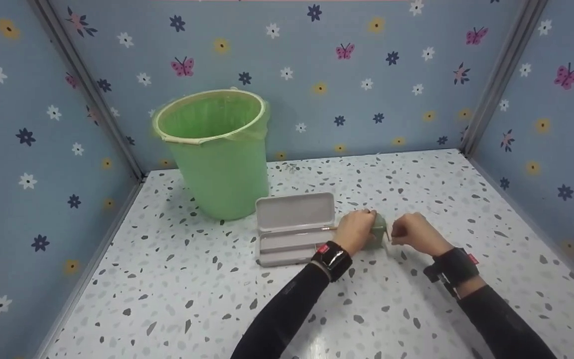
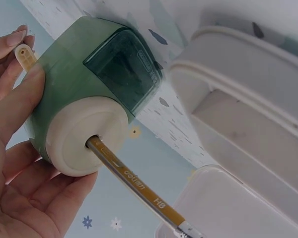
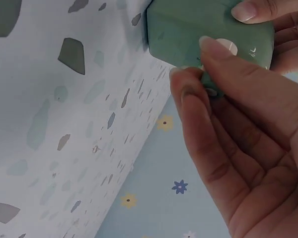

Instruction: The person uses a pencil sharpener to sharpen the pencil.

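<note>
A green crank pencil sharpener [image 2: 64,74] with a cream front ring stands on the speckled table. My left hand [image 1: 356,230] grips its body, thumb on one side and fingers around the other. A yellow HB pencil [image 2: 139,186] has its tip in the sharpener's hole and its other end sticking out. On the opposite side, my right hand [image 3: 243,129] pinches the small green crank knob [image 3: 212,90] between thumb and index finger. Left of the sharpener lies an open pale pencil case [image 1: 295,212], its lid raised; the left wrist partly hides its near right corner.
A tall green bucket [image 1: 222,174] with a liner over its rim stands behind the case at the left. Blue flowered panels [image 1: 317,75] enclose the speckled table [image 1: 192,299] at the back and both sides.
</note>
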### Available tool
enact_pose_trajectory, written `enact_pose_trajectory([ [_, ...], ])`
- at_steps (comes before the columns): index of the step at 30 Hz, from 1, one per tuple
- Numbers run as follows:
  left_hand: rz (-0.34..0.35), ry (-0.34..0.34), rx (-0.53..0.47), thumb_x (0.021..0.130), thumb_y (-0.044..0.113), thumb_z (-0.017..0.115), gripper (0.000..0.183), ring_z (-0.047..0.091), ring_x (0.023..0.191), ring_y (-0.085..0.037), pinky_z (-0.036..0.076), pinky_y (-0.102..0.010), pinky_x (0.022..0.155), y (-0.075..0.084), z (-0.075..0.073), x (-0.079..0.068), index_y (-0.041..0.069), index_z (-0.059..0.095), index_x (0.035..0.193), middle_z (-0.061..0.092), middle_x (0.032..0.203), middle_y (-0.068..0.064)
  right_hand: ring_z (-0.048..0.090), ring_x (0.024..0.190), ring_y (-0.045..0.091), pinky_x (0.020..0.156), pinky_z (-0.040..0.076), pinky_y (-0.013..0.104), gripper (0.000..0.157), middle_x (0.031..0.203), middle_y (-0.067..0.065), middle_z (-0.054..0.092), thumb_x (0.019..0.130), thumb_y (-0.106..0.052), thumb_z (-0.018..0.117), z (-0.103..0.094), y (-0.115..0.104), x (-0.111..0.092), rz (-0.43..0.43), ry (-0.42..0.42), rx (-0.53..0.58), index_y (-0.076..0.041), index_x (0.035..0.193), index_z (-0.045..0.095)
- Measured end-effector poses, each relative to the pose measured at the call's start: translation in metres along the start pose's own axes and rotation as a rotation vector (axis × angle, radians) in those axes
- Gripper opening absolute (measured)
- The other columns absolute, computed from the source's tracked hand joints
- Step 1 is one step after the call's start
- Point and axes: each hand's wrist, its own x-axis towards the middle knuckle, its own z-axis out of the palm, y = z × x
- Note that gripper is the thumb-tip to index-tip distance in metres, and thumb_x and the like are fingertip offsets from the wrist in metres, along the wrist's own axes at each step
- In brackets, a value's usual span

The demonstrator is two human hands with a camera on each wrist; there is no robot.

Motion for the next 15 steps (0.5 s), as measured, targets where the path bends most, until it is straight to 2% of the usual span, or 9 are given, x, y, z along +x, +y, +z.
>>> enact_pose_trajectory([
  [8, 0.013, 0.000, 0.012, 0.075, 0.028, 0.084, 0.042, 0.070, 0.090, -0.014, 0.057, -0.024, 0.080, 0.0013, -0.0016, 0.0005, 0.016, 0.069, 0.112, 0.074, 0.103, 0.001, 0.056, 0.059, 0.009, 0.057, 0.048, 0.024, 0.011, 0.067, 0.005, 0.068, 0.071, 0.006, 0.078, -0.0015, -0.0042, -0.0006, -0.006, 0.020, -0.010, -0.002, 0.073, 0.072],
  [15, 0.046, 0.039, 0.022, 0.074, 0.023, 0.084, 0.039, 0.071, 0.088, -0.015, 0.057, -0.024, 0.079, 0.0009, -0.0008, -0.0004, 0.014, 0.070, 0.110, 0.074, 0.101, 0.000, 0.060, 0.062, 0.011, 0.059, 0.050, 0.025, 0.009, 0.071, 0.007, 0.070, 0.073, 0.004, 0.078, -0.0082, -0.0063, -0.0010, 0.025, 0.021, -0.001, -0.002, 0.077, 0.072],
])
